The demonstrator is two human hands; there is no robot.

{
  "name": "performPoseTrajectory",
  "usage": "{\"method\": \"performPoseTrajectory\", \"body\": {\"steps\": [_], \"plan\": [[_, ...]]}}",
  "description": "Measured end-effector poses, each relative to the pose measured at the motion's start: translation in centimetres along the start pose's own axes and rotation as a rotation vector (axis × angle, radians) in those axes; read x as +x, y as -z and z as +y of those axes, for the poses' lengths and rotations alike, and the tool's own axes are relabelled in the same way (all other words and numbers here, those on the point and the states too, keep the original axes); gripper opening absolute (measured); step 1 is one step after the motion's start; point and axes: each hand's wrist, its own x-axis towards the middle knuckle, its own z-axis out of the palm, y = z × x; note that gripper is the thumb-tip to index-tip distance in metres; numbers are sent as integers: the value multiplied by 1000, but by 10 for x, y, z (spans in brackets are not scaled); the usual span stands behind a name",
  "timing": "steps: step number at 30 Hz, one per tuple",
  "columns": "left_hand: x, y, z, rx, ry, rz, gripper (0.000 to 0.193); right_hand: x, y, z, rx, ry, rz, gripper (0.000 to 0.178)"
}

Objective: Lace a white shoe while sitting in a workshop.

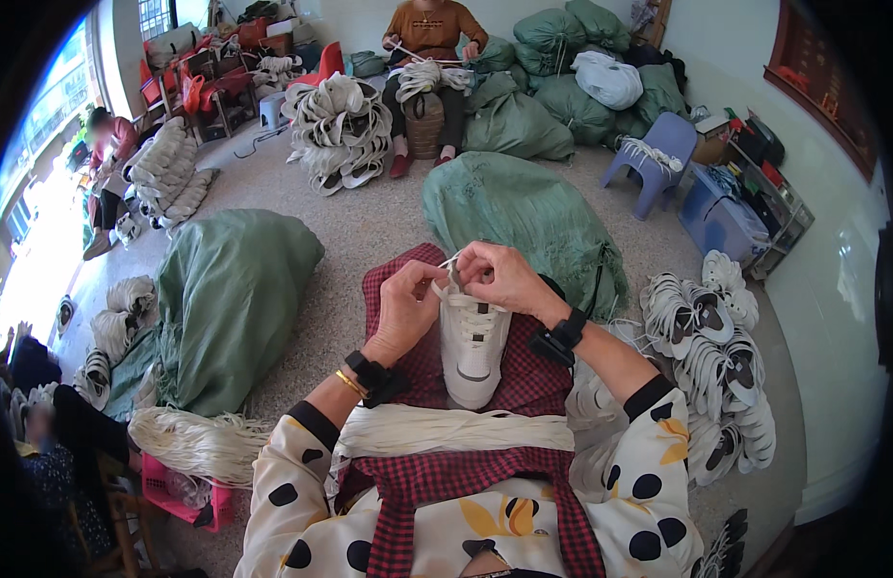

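A white sneaker [472, 354] rests on the red-and-black checked apron [393, 289] over my lap, its toe toward me. At its collar my left hand [406, 301] is closed, pinching a white shoelace [450, 262]. My right hand [504, 279], just to the right, pinches the lace too, and the strand runs between the fingertips of both. Part of the shoe's upper end is hidden behind my fingers. A thick bundle of white laces [446, 431] lies across my lap below the toe.
Green sacks [230, 299] stand left and ahead [514, 207]. Stacked white shoes [721, 366] are at my right. A pink basket [182, 496] with laces [201, 438] over it sits lower left. One person [429, 39] sits ahead handling laces; others sit at left. A purple chair [654, 159] stands far right.
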Motion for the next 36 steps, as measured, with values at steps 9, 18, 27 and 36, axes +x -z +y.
{"method": "performPoseTrajectory", "body": {"steps": [9, 18, 27, 36], "plan": [[13, 8, 6, 209, 110, -224, 6, 1, 4, 4, -2, -3, 34, 25], [42, 5, 4, 18, 296, -399, 13, -6, -1, 14, -13, -4, 57, 22], [18, 8, -1, -212, 413, -264, 11, 1, -6, 1, -139, 37, 23, 16], [23, 19, 3, -59, 134, 154, 17, -37, 62, -4, -619, 221, 76, 15]]}}
